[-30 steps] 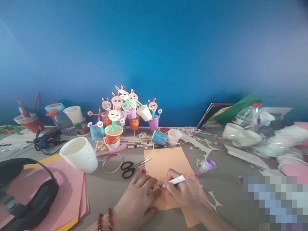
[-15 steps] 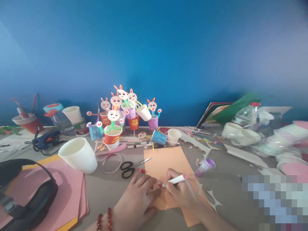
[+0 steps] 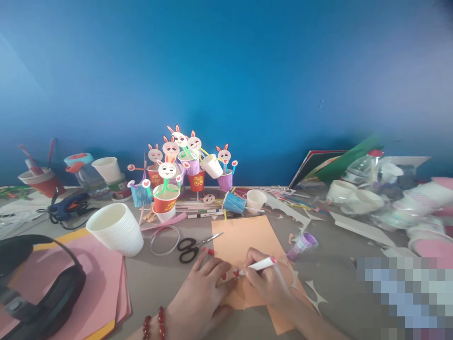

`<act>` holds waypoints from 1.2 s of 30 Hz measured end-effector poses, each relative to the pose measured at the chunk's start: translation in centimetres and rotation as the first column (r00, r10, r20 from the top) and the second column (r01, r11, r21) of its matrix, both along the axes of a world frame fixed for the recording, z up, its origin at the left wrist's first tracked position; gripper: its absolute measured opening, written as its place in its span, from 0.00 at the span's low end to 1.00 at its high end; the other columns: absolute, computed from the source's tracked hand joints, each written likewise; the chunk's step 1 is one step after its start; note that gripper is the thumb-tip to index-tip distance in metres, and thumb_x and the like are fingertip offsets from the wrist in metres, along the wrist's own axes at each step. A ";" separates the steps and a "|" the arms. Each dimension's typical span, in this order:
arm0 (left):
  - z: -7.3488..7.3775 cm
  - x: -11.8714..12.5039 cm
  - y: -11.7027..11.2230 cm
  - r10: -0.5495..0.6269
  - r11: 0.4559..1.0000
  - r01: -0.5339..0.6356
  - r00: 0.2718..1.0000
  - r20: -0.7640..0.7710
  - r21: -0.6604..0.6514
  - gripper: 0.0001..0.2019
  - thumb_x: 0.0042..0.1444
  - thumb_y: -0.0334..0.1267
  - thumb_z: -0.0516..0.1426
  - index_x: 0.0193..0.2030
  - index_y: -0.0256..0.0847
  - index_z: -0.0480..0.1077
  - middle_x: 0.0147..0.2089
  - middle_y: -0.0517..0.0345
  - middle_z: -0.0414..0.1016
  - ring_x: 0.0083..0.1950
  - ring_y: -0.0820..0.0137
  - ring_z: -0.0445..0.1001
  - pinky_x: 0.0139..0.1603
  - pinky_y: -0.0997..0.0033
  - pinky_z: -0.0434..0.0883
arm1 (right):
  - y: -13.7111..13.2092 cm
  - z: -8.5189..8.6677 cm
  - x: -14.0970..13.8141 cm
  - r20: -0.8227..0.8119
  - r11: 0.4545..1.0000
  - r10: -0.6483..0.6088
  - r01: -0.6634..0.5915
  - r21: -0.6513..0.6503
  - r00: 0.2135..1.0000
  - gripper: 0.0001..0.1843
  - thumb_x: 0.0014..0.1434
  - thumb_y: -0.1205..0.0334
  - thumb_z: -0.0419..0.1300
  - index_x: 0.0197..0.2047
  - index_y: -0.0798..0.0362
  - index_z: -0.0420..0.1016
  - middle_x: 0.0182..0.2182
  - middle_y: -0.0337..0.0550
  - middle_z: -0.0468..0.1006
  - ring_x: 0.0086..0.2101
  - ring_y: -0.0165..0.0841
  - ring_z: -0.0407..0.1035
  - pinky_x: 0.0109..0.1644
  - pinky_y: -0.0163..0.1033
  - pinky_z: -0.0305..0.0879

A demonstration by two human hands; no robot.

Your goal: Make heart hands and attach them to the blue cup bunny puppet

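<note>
My right hand (image 3: 267,281) is closed around a white marker (image 3: 262,264) with a red end. Its tip meets a small white paper piece bearing a red heart (image 3: 236,272). A second such piece (image 3: 223,276) lies just to the left, by the fingers of my left hand (image 3: 203,293). That hand rests with its fingers stretched over the orange paper (image 3: 247,236), steadying the small pieces; its thumb is partly hidden. A red marker cap (image 3: 208,251) lies by the left fingertips. Black-handled scissors (image 3: 189,249) lie just beyond them.
Rabbit-faced paper cup figures (image 3: 166,189) stand near the blue wall. On the left are stacked white cups (image 3: 115,229), pink paper (image 3: 102,283) and black headphones (image 3: 67,293). A purple tube (image 3: 302,245), paper scraps (image 3: 314,293) and bagged cups (image 3: 399,212) lie right.
The marker has shifted very slightly at the heart piece, within my right hand. My left hand stays in place, and the things on the table look the same.
</note>
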State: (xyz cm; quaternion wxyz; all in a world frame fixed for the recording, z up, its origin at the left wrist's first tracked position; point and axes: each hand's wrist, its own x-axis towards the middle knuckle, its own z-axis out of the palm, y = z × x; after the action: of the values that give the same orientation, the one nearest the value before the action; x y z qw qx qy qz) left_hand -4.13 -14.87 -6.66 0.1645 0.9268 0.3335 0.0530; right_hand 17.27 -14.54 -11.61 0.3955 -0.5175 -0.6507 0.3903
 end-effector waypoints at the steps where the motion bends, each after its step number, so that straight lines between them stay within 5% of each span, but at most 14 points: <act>1: 0.0 0.0 0.0 -0.003 1.000 0.003 1.000 -0.004 -0.002 0.22 0.63 0.49 0.56 0.63 0.49 0.66 0.64 0.50 0.70 0.65 0.53 0.65 0.71 0.33 0.50 | 0.0 -0.1 0.0 -0.003 1.000 0.002 -0.002 -0.001 1.000 0.09 0.55 0.65 0.52 0.25 0.48 0.59 0.20 0.31 0.63 0.23 0.30 0.58 0.27 0.34 0.53; 36: 0.1 -0.1 0.0 -0.006 1.000 0.006 1.000 -0.002 0.001 0.22 0.64 0.50 0.55 0.63 0.50 0.66 0.64 0.50 0.70 0.65 0.53 0.66 0.71 0.33 0.49 | 0.1 0.4 0.0 0.012 1.000 -0.023 0.024 -0.012 1.000 0.10 0.56 0.62 0.53 0.24 0.47 0.57 0.18 0.29 0.59 0.22 0.30 0.54 0.26 0.35 0.50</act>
State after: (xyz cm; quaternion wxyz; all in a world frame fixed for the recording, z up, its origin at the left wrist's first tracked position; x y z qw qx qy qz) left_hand -4.22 -14.87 -6.61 0.1638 0.9279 0.3309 0.0519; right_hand 17.32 -14.41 -11.25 0.3933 -0.5297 -0.6446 0.3864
